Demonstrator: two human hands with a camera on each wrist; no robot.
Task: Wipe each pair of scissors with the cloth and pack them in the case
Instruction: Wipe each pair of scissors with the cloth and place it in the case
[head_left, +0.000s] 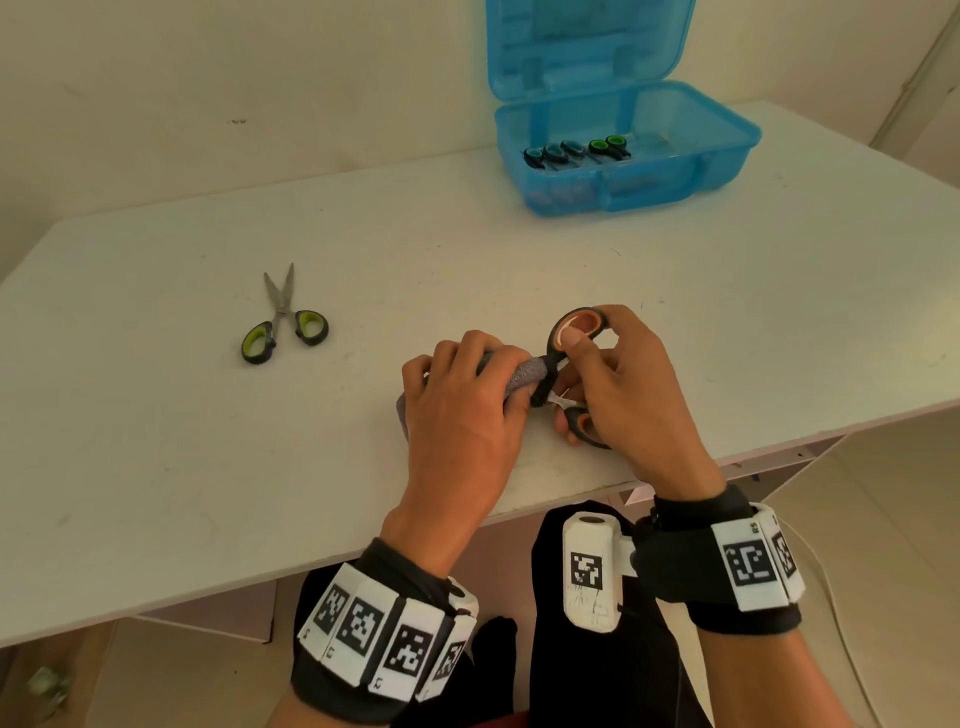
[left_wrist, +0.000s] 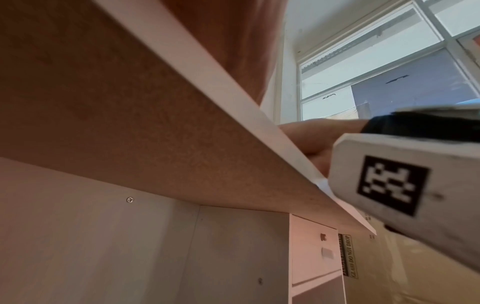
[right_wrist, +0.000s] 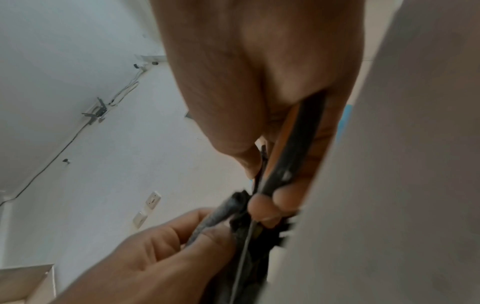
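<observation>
From the head view, my right hand (head_left: 618, 384) holds the orange-handled scissors (head_left: 574, 338) by their loops, just above the near edge of the tabletop (head_left: 467, 260), while my left hand (head_left: 462, 395) has its grip wrapped round the grey cloth (head_left: 524, 374) bunched over the blades. I should keep the blades closed inside the cloth and draw it from pivot to tip, fingers clear of the edge. The green-handled scissors (head_left: 284, 318) lie well apart to the left, unwiped; the blue case (head_left: 675, 171) stands open at the back with several pairs inside.

The left wrist view shows only the tabletop's underside, not my fingers.

In the right wrist view, blurred, my fingertips (right_wrist: 262, 207) pinch the black handle beside the cloth.
</observation>
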